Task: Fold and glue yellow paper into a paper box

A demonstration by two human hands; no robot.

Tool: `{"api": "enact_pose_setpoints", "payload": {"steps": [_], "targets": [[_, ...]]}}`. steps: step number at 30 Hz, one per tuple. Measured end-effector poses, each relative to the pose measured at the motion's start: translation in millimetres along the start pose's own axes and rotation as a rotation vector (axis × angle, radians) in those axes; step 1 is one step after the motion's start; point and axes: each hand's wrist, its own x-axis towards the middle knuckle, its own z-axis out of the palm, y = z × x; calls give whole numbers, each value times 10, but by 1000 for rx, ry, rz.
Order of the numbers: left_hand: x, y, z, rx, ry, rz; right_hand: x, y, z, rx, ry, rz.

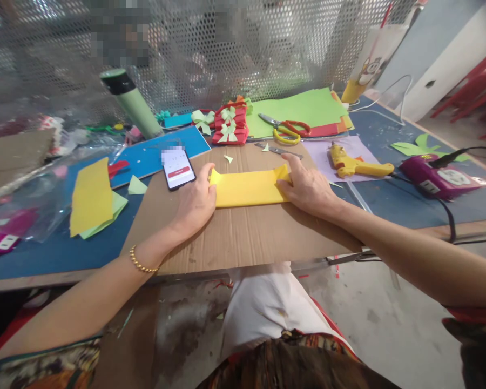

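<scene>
A folded strip of yellow paper (247,189) is held level just over a sheet of brown cardboard (235,237). Its left end is pinched by my left hand (200,197), with the thumb on the near side. My right hand (305,186) grips the opposite end. The strip's upper corners are bent inward beside the fingers. Close to my left hand lies a phone (178,167) with a lit screen. Beyond the strip are a thin grey blade-like tool (279,150) and small pale green paper scraps (228,159).
Behind the cardboard are red paper pieces with green bows (230,125), scissors (287,128) and green sheets (295,111). A yellow glue gun (358,163) and a purple power strip (439,175) with cables lie right. A green bottle (133,102) and yellow paper (89,197) are left.
</scene>
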Motion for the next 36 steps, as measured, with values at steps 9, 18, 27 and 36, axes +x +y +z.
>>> {"api": "enact_pose_setpoints", "payload": {"steps": [9, 18, 27, 36], "targets": [[4, -49, 77, 27, 18, 39, -8, -3, 44, -70, 26, 13], [-28, -57, 108, 26, 3, -38, -30, -17, 32, -81, 6, 29], [-2, -51, 44, -1, -3, -54, -41, -27, 19, -95, 7, 26], [28, 50, 30, 141, -88, -73, -12, 5, 69, -176, 32, -13]]}}
